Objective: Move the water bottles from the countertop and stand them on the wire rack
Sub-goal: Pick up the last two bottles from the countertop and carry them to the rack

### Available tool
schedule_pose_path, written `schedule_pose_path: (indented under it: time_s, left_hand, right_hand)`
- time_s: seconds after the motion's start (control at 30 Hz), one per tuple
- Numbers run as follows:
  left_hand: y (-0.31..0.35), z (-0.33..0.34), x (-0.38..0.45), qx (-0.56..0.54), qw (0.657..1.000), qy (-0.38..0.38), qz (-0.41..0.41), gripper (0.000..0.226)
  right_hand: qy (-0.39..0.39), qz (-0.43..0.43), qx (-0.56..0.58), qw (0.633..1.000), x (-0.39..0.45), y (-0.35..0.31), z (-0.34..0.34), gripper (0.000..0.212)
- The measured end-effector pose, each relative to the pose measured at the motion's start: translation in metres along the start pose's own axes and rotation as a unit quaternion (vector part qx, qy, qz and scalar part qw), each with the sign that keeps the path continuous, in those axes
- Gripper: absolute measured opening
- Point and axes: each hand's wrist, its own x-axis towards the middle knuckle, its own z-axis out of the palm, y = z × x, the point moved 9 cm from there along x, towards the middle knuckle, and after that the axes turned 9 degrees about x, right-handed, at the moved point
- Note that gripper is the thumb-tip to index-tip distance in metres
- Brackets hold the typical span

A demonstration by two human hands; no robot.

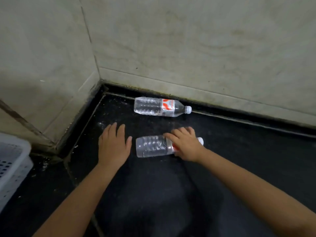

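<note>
Two water bottles lie on their sides on the dark tabletop [239,151], close to the corner where two pale walls meet. The far bottle [159,106] lies near the back wall [205,48], with its white cap pointing to the right. The near bottle [152,146] lies the same way, long side running left to right, cap to the right. The two bottles are apart and do not touch.

The right hand [185,144] is on top of the near bottle, over its label end near the cap. Its fingers curl down over the bottle, but it looks like the hand has not closed all the way around it, and the bottle is not lifted. I think this is the start of a grab.

The left hand [113,144] is flat and open with the fingers spread a little. It holds nothing. It is just beside the bottom end of the near bottle, on the left, and does not touch it.

So the near bottle sits between the two hands, and the right hand is the one already on it. The far bottle is past both hands, toward the wall, and about as near to one hand as the other.

A white basket with holes [12,165] shows at the left edge. No wire rack is in view, so I cannot tell where the bottles will go. Both bottles are not yet moved.
</note>
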Motion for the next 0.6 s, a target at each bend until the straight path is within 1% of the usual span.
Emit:
schedule_pose_path:
  time_s: [0.03,0.07,0.13,0.17,0.2,0.23,0.27,0.3,0.33,0.4,0.43,0.47,0.5,0.57,0.6]
  left_hand:
    - [0.02,-0.002,0.008,0.008,0.999,0.007,0.04,0.049]
    - [0.04,-0.003,0.016,0.012,0.996,0.025,0.081,0.047]
    - [0.077,-0.004,0.034,0.026,0.991,0.035,0.129,0.048]
    - [0.092,0.0,0.044,0.033,0.99,0.019,0.135,0.05]
    - [0.107,0.005,0.056,0.034,0.989,0.002,0.141,0.051]
    - [0.122,0.01,0.067,0.037,0.988,0.0,0.152,0.052]
    - [0.135,0.015,0.079,0.045,0.986,-0.003,0.16,0.051]
    - [0.147,0.022,0.09,0.057,0.984,-0.011,0.166,0.051]
    - [0.156,0.031,0.101,0.067,0.983,-0.029,0.167,0.053]
    - [0.167,0.047,0.121,0.083,0.981,-0.084,0.156,0.061]
    - [0.17,0.053,0.13,0.088,0.979,-0.105,0.151,0.063]
    - [0.174,0.056,0.138,0.1,0.977,-0.109,0.154,0.063]
    - [0.176,0.056,0.143,0.118,0.974,-0.107,0.161,0.061]
    - [0.178,0.055,0.146,0.149,0.967,-0.098,0.18,0.06]
    - [0.178,0.054,0.143,0.161,0.963,-0.095,0.193,0.061]
  right_hand:
    - [-0.005,-0.024,-0.025,0.999,-0.015,0.008,0.001,0.074]
    - [-0.008,-0.03,-0.051,0.998,-0.028,0.02,-0.002,0.072]
    - [-0.006,0.018,-0.091,0.996,-0.049,0.055,-0.006,0.063]
    - [-0.03,0.05,-0.09,0.994,-0.058,0.07,-0.006,0.053]
    - [-0.024,0.064,-0.068,0.995,-0.065,0.08,-0.008,0.042]
    - [0.0,0.072,-0.031,0.997,-0.07,0.092,-0.01,0.037]
    - [0.007,0.087,-0.012,0.996,-0.075,0.104,-0.007,0.038]
    - [-0.011,0.122,0.03,0.992,-0.081,0.117,0.002,0.038]
    - [-0.01,0.13,0.066,0.989,-0.084,0.128,0.011,0.038]
    - [0.039,0.117,0.152,0.981,-0.084,0.13,0.01,0.04]
    - [0.072,0.135,0.158,0.976,-0.083,0.127,0.004,0.048]
    - [0.085,0.168,0.176,0.966,-0.082,0.126,0.005,0.059]
    - [0.122,0.188,0.185,0.957,-0.079,0.122,0.004,0.062]
    - [0.158,0.199,0.155,0.955,-0.067,0.111,0.01,0.056]
    - [0.143,0.213,0.163,0.953,-0.061,0.108,0.015,0.059]
